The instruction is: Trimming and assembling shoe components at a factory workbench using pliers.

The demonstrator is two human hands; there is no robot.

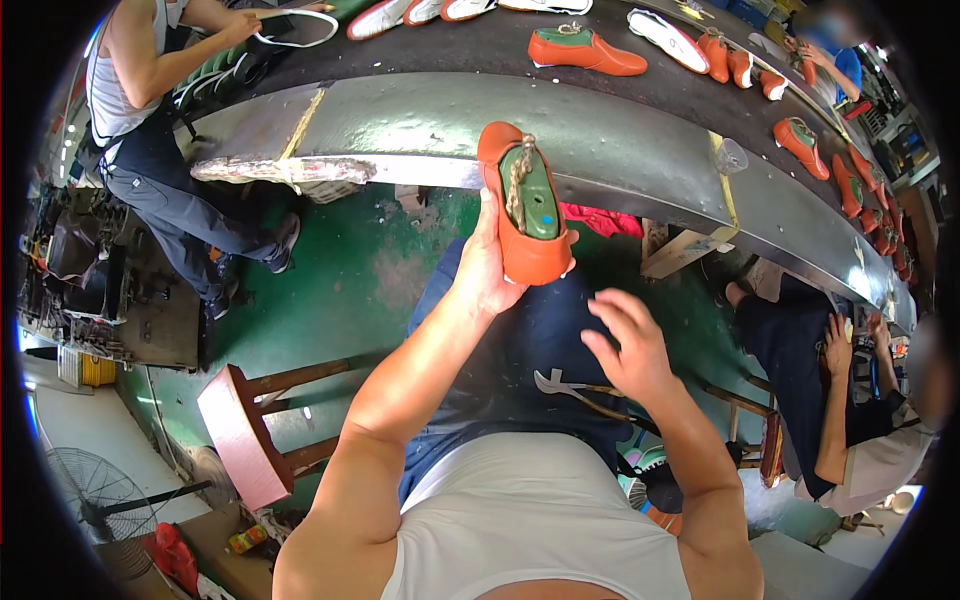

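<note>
My left hand (pixel 484 268) is wrapped round an orange shoe (pixel 536 262), held up above my lap by the table's near edge. Inside the shoe sits a green shoe last (pixel 541 205) with a knotted cord looped at one end. To the right and lower, my right hand (pixel 632 350) hangs in the air with its fingers apart and nothing in it. Just below that hand, metal lasting pliers (pixel 580 389) lie across my dark trousers.
A long dark conveyor table (pixel 430 115) with a metal edge curves across, bearing several orange and white shoes (pixel 585 50). A wooden stool (pixel 245 435) stands at left, a fan (pixel 95 510) lower left. Other people stand far left, sit at right and work at far right.
</note>
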